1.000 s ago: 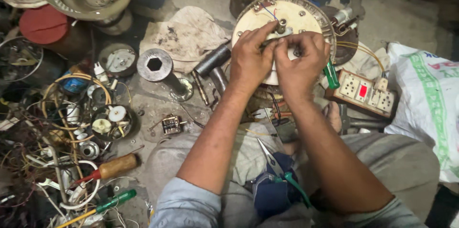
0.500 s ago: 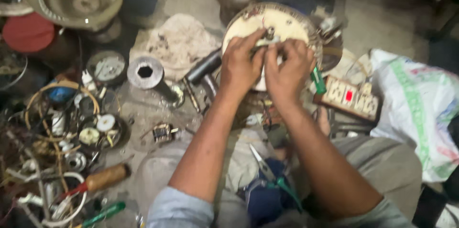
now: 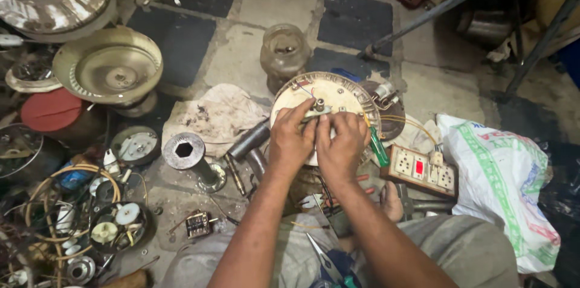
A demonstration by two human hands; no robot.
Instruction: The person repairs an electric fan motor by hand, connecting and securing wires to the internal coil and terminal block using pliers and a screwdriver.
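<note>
You are mid-way through working at the hub of the round cream motor plate (image 3: 338,96), which sits at twelve o'clock from your knees. Your left hand (image 3: 290,143) pinches the small centre fitting (image 3: 318,107); your right hand (image 3: 341,146) closes on the same spot and grips a green-handled screwdriver (image 3: 379,149). The next move likely calls for a steady plate and small, careful finger turns. Counted: one plate, one screwdriver, one socket board (image 3: 422,170) at three o'clock, one glass jar (image 3: 284,52) beyond, one hex-bored metal cylinder (image 3: 186,152) at nine o'clock.
</note>
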